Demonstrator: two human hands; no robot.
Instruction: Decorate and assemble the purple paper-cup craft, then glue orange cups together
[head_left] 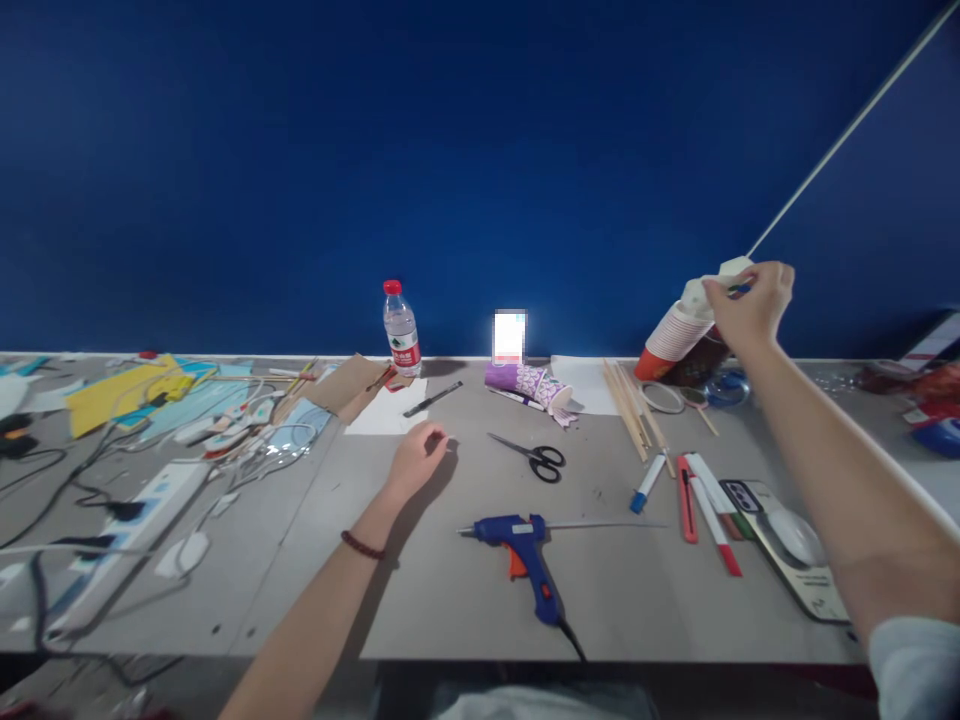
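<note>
My right hand (754, 305) is raised at the back right, thumb and fingers pinched on a thin, crumpled white piece (735, 267). Whether it is paper or plastic film I cannot tell. Just below it, a leaning stack of paper cups (673, 335) has its rims turned up toward the hand. My left hand (420, 458) hovers over the table with its fingers loosely curled and nothing visible in them. Nearest to it are a white paper sheet (382, 415), a dark pen-like stick (433, 398) and black-handled scissors (544, 460).
A blue glue gun (517, 530) lies in front, its cord off the near edge. On the right are wooden sticks (626, 410), markers (649, 482), a red cutter (687, 500) and a phone (787, 550). A water bottle (402, 335), purple patterned roll (525, 382) and power strip (131, 550) are also here.
</note>
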